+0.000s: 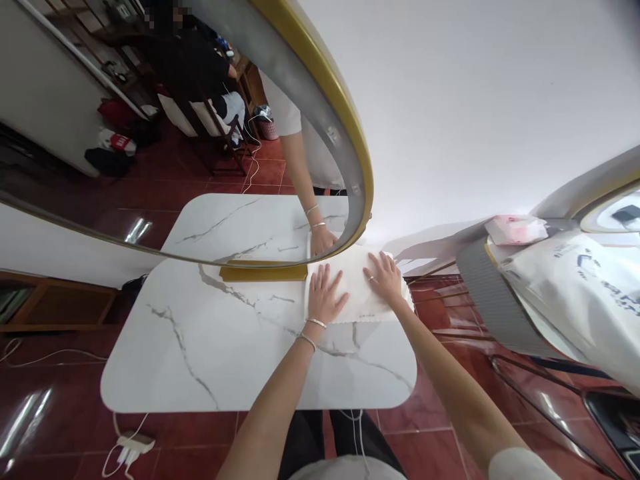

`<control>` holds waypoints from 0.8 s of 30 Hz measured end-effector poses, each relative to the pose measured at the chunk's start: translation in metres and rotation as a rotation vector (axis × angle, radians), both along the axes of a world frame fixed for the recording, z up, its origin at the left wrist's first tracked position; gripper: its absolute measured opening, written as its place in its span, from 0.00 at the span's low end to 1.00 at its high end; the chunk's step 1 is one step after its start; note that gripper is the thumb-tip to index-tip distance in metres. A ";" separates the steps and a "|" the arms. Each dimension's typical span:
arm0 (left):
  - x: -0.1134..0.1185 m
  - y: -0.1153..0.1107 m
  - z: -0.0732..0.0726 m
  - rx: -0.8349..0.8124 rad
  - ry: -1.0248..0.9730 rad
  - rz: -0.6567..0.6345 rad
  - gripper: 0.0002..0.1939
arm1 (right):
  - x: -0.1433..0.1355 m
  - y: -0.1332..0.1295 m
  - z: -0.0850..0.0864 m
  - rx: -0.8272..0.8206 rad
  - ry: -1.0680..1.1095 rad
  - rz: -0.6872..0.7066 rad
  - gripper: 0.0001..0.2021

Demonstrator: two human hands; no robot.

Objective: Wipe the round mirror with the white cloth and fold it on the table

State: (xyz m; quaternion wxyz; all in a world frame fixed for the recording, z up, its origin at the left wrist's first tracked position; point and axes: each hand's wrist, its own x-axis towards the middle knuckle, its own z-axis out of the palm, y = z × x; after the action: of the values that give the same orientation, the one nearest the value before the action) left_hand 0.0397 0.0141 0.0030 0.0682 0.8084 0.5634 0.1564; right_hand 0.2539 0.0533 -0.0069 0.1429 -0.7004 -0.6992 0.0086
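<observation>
Cream, scallop-edged rectangular cloth (356,293): just right of gold-rimmed curved glass mirror (215,200)'s base; presumably light, limp, best taken by corners; left hand (326,297), right hand (385,277) flat on it, fingers spread, grasping nothing

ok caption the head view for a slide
Left hand and right hand spread flat on a white cloth on a table near a mirror

light (41,410) is reflected in the red-tiled floor (190,447). a grey-veined white table (225,353) and gold-framed mirror (200,180) are backed by a white wall (450,120); a wooden cabinet (75,300) is seen at left.
</observation>
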 end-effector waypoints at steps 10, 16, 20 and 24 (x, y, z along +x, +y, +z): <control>-0.021 -0.101 0.004 0.037 0.034 -0.022 0.33 | -0.020 -0.168 -0.007 0.014 -0.094 0.044 0.33; -0.044 -0.176 0.009 0.070 0.128 -0.040 0.35 | -0.045 -0.246 -0.004 0.007 -0.045 0.040 0.34; -0.047 -0.182 0.010 0.082 0.153 -0.030 0.35 | -0.048 -0.249 -0.003 0.025 -0.031 0.052 0.35; -0.041 -0.166 0.010 0.056 0.120 -0.030 0.34 | -0.039 -0.230 -0.005 0.042 -0.022 0.068 0.33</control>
State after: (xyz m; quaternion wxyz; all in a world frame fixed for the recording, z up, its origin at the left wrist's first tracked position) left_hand -0.0010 -0.1521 0.0127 0.0140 0.8262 0.5498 0.1221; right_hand 0.2145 -0.1768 -0.0119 0.1495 -0.6730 -0.7243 -0.0088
